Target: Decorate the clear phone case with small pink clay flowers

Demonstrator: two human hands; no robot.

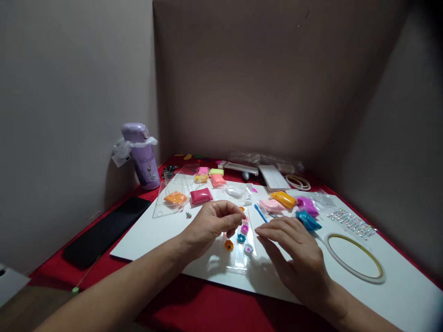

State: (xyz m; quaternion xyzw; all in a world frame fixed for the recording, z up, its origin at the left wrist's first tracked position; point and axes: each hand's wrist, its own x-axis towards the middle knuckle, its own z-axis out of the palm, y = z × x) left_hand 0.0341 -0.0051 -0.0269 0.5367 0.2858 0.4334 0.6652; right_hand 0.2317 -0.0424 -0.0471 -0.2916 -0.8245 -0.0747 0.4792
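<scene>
My left hand [216, 226] is closed in a pinch above a clear plastic sheet [237, 269]. Whatever sits between its fingertips is too small to make out. To its right, my right hand [297, 253] also has thumb and fingertips drawn together, and I cannot see what they hold, if anything. Small clay flowers lie on the sheet between the hands: an orange flower [229, 245], a teal flower [241, 238], a magenta flower [244, 229] and a white flower with a pink centre [248, 249]. A blue modelling tool [260, 213] rests just beyond my right fingertips.
Clay packets surround the hands on the white board [155, 251], including a red packet [201, 196] and a teal packet [308, 221]. A hoop [380, 276] and a gem sheet [351, 222] lie right. A purple bottle [143, 161] and black phone [104, 230] are left.
</scene>
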